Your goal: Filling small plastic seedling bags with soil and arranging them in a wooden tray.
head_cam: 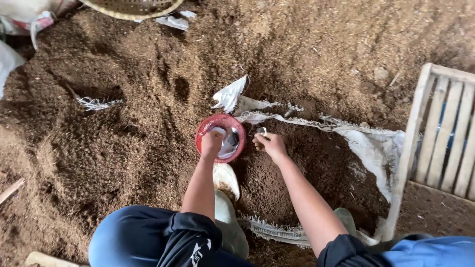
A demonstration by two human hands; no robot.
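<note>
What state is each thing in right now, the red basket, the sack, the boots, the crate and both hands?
Red basket: upright on the sawdust, white pieces inside.
Left hand: closed, reaching into the basket.
Right hand: pinching a small pale piece.
White woven sack: opened out flat, frayed, dark brown material heaped on it.
Rubber boots: worn, dirty.
Wooden slatted crate: standing at the right edge.

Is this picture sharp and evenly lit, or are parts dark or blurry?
Head view: soft, even daylight without glare; the soil is darker at the left edge. Left hand over the red bowl is sharp; right hand slightly soft. Wooden slats bow from lens distortion.
</note>
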